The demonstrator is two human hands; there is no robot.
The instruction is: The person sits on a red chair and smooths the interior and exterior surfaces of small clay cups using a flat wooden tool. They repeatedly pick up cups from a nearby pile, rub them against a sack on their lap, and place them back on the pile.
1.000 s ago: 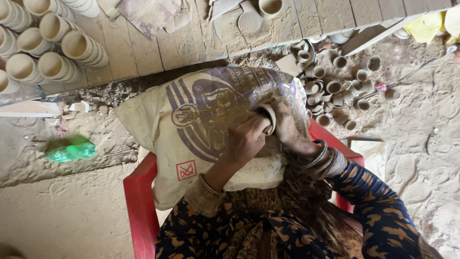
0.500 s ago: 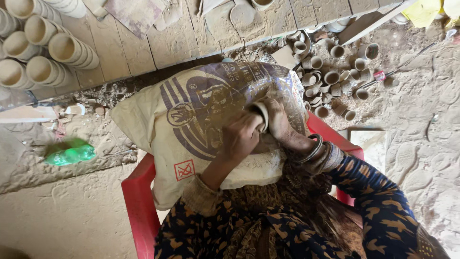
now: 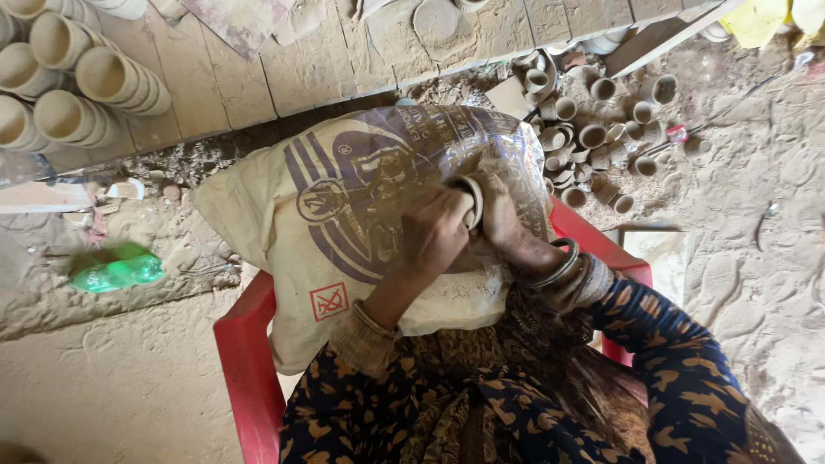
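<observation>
Both my hands meet over a printed cream sack [image 3: 344,198] that lies across a red plastic chair [image 3: 245,361]. Between them is a small clay cup [image 3: 471,199], its rim facing left. My left hand [image 3: 434,232] grips the cup from the near side, fingers curled around it. My right hand [image 3: 507,219], with metal bangles on the wrist, wraps the cup from the right. Most of the cup is hidden by my fingers. My patterned dark sleeves fill the bottom of the view.
A heap of small clay cups [image 3: 593,137] lies on the dirt floor beyond the chair at the right. Stacks of larger clay cups [image 3: 77,86] lie on a brick surface at top left. A green plastic bottle [image 3: 116,266] lies on the ground at left.
The hands stay closed around the cup on the sack. The view has drifted slightly, so the scene sits a little lower and to the left.
</observation>
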